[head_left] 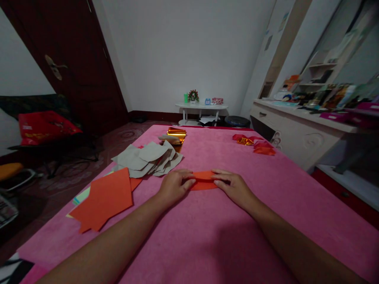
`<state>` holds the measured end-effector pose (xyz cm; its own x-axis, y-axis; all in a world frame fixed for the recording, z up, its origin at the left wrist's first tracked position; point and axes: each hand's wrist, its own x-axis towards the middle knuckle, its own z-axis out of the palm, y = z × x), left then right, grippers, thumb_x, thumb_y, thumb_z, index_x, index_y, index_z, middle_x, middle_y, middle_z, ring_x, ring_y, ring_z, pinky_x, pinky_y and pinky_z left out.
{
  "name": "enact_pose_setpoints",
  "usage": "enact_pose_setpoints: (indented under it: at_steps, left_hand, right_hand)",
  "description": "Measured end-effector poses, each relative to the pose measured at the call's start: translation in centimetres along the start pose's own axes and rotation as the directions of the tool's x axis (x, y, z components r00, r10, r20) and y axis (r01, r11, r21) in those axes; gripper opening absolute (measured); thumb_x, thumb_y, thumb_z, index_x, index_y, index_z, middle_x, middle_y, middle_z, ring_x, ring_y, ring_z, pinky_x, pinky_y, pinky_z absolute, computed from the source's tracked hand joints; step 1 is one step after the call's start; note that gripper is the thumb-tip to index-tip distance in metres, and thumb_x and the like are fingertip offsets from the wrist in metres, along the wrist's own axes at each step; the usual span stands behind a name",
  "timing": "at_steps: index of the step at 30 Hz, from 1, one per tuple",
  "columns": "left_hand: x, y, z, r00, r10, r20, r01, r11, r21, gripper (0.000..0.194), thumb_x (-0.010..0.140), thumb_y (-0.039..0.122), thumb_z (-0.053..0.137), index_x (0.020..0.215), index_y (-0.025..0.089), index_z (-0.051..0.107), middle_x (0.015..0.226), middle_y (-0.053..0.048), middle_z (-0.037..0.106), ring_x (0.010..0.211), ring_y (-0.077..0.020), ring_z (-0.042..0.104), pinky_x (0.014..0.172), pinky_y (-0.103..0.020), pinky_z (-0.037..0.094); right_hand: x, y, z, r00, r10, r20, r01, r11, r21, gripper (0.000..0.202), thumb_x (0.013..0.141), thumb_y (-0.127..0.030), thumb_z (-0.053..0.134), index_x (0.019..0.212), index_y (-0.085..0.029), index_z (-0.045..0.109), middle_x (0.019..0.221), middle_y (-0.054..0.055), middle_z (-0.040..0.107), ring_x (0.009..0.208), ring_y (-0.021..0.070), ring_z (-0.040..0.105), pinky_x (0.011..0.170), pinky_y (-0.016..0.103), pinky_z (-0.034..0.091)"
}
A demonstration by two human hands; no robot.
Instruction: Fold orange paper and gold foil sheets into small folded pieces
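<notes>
An orange piece of paper [204,184] lies on the pink cloth in front of me, its far edge folded over toward me. My left hand [177,184] grips its left end, thumb on the near side and fingers on the far side. At the right end my right hand [232,185] holds it the same way, fingers curled along the fold. Left of my hands is a pile of grey paper pieces [145,157]. Nearer to my left forearm lie larger orange paper sheets [108,197] on top of paler coloured sheets.
The pink cloth [195,236] covers the table. A gold foil roll [177,135] sits at its far left, and red and gold folded pieces [256,144] at the far right. Beyond stands a small white table [201,106]; a cluttered dresser [299,118] is at right.
</notes>
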<state>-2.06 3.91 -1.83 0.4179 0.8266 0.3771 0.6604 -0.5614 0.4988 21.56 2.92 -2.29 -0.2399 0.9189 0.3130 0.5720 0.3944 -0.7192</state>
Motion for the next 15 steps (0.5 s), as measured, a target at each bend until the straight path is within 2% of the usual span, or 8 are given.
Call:
enact_pose_setpoints:
  at_steps: [4, 8, 15]
  left_hand:
    - [-0.03, -0.39, 0.4, 1.0, 0.011, -0.014, -0.01, 0.999, 0.031, 0.03, 0.074, 0.017, 0.063, 0.102, 0.024, 0.071, 0.111, -0.003, 0.069, 0.101, -0.0202, 0.064, 0.093, -0.034, 0.048]
    - [-0.21, -0.35, 0.4, 0.999, 0.036, -0.031, -0.036, 0.999, 0.021, 0.031, 0.072, 0.012, 0.062, 0.099, 0.024, 0.073, 0.112, -0.004, 0.068, 0.102, -0.0197, 0.063, 0.092, -0.035, 0.048]
    - [-0.33, -0.01, 0.47, 0.996, 0.049, -0.07, -0.05, 0.999, -0.02, 0.018, 0.078, 0.017, 0.063, 0.09, 0.023, 0.074, 0.1, -0.004, 0.072, 0.093, -0.0184, 0.065, 0.084, -0.032, 0.051]
  right_hand:
    - [0.08, 0.36, 0.41, 0.999, -0.036, -0.04, 0.034, 0.999, -0.026, 0.029, 0.076, -0.012, 0.054, 0.093, -0.024, 0.075, 0.117, 0.007, 0.067, 0.107, 0.0213, 0.063, 0.096, 0.041, 0.046]
    - [-0.13, 0.42, 0.39, 0.997, -0.047, -0.058, 0.044, 0.997, -0.058, 0.032, 0.074, -0.009, 0.054, 0.092, -0.025, 0.075, 0.114, 0.006, 0.068, 0.105, 0.0209, 0.064, 0.095, 0.041, 0.047]
    - [-0.36, 0.18, 0.42, 0.995, -0.08, -0.06, 0.07, 0.987, -0.147, 0.029, 0.076, -0.011, 0.055, 0.092, -0.026, 0.075, 0.111, 0.005, 0.07, 0.103, 0.0201, 0.064, 0.094, 0.039, 0.049]
